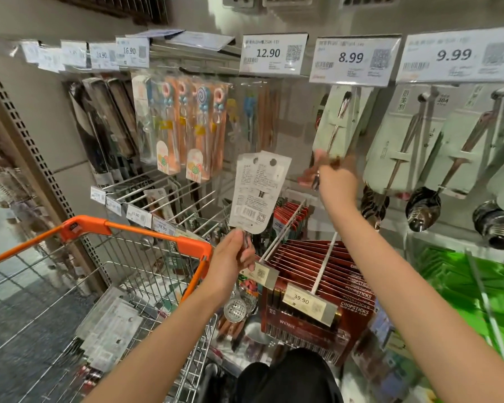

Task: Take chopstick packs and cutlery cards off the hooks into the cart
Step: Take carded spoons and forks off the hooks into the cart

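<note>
Cutlery cards [256, 187], two or three fanned with backs toward the camera, held upright by the lower ends in the left hand [230, 257], fingers curled round them, just above the cart [134, 231] rim. Right hand [333, 177] raised to the pale green card [336, 123] hanging under the 8.99 tag [354, 61], motion-blurred; fingers appeared closed on its lower edge, though grip not fully legible. Other cards already lying in the cart basket. Recommended for this step: card lifted slightly, then drawn straight along the hook toward the body, avoiding tearing the hanging hole or snagging neighbouring cards; held cards kept clear of the red chopstick packs [317, 274] below.
</note>
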`<state>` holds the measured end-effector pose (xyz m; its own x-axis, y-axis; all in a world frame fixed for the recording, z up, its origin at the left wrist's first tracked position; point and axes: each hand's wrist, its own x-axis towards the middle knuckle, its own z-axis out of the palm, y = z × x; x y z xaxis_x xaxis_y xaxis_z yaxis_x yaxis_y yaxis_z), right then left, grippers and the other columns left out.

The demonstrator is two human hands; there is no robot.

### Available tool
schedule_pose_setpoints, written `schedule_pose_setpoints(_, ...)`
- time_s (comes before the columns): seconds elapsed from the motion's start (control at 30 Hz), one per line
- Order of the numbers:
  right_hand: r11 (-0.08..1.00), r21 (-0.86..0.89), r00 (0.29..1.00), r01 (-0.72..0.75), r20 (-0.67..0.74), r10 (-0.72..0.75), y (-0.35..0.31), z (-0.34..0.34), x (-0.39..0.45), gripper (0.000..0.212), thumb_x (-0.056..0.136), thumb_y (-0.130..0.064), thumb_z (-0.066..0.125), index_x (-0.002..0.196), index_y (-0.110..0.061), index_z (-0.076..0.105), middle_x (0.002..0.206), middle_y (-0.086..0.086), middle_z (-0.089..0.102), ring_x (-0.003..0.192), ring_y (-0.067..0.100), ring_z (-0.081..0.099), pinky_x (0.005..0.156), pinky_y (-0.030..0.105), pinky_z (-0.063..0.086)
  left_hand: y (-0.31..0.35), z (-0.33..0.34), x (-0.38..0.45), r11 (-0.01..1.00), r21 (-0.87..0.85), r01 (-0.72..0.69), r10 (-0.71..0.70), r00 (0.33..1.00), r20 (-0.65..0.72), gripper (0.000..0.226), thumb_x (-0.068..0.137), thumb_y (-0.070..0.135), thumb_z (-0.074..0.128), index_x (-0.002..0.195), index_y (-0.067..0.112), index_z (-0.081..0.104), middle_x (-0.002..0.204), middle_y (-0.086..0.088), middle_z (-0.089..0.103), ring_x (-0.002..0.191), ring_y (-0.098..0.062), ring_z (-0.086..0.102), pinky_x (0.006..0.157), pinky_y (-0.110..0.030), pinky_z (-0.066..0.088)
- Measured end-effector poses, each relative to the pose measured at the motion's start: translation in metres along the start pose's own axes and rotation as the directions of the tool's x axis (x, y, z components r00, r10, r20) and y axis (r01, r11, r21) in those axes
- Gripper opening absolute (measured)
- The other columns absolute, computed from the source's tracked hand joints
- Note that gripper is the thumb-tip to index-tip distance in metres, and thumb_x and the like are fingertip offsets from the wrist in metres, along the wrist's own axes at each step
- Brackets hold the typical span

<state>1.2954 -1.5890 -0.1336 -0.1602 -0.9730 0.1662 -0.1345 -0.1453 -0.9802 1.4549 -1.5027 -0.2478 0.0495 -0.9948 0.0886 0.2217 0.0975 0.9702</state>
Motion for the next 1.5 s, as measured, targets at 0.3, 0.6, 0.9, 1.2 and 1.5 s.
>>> schedule_pose_setpoints(0.3,0.855,0.335,0.755,-0.395,0.649,0.094,0.06,0.025,-0.034,0.116,0.051,-0.064,0.081,0.14,-0.005,0.036,0.128,0.026,0.054,0.116,0.03,0.055,0.102,0.049,0.045,0.006,-0.003,-0.002,0.852,-0.434,0.294,-0.193,0.946,0.262,0.041,0.095,0.03,0.035,0.058,0.016,0.046,0.044,0.007,0.026,0.042,-0.009,0.028,0.049,-0.022,0.033)
schedule_pose_setpoints(0.6,0.96,0.215,0.905,-0.179,0.418,0.075,0.054,0.038,-0.031,0.038,0.053,-0.034,0.09,0.084,-0.021,0.071,0.092,0.006,0.075,0.094,0.025,0.07,0.094,0.051,0.05,0.002,0.003,-0.001,0.971,0.036,0.235,-0.238,0.967,0.095,0.045,0.103,0.046,0.027,0.094,0.01,0.052,0.058,0.007,0.041,0.047,-0.008,0.033,0.05,-0.024,0.033)
schedule_pose_setpoints(0.9,0.996,-0.021,0.894,-0.089,0.44,0.089,0.045,0.036,-0.035,0.037,0.075,-0.044,0.076,0.103,-0.024,0.061,0.1,-0.003,0.071,0.091,0.013,0.07,0.081,0.036,0.059,-0.001,0.009,-0.004,0.947,0.316,0.049,-0.035,0.998,-0.049,0.027,0.106,0.02,0.034,0.094,0.008,0.054,0.06,0.004,0.041,0.039,-0.001,0.033,0.04,-0.015,0.027)
schedule_pose_setpoints(1.2,0.997,-0.07,0.94,-0.025,0.338,0.047,0.052,0.03,-0.041,0.02,0.079,-0.016,0.076,0.083,-0.003,0.062,0.079,0.008,0.072,0.069,0.016,0.072,0.061,0.028,0.06,0.007,0.003,-0.004,0.979,0.204,0.019,-0.002,0.997,-0.082,0.032,0.105,0.026,0.037,0.103,0.003,0.058,0.058,0.007,0.057,0.042,-0.004,0.035,0.042,-0.019,0.028)
schedule_pose_setpoints(1.5,0.976,-0.002,0.967,0.217,0.133,-0.215,0.039,0.025,-0.055,0.014,0.096,-0.015,0.053,0.088,-0.004,0.05,0.082,0.0,0.069,0.072,0.009,0.07,0.058,0.023,0.057,0.011,0.005,-0.003,0.996,0.086,-0.017,0.034,0.979,-0.199,0.024,0.102,0.026,0.043,0.094,0.01,0.06,0.079,-0.004,0.075,0.041,-0.007,0.031,0.042,-0.019,0.026)
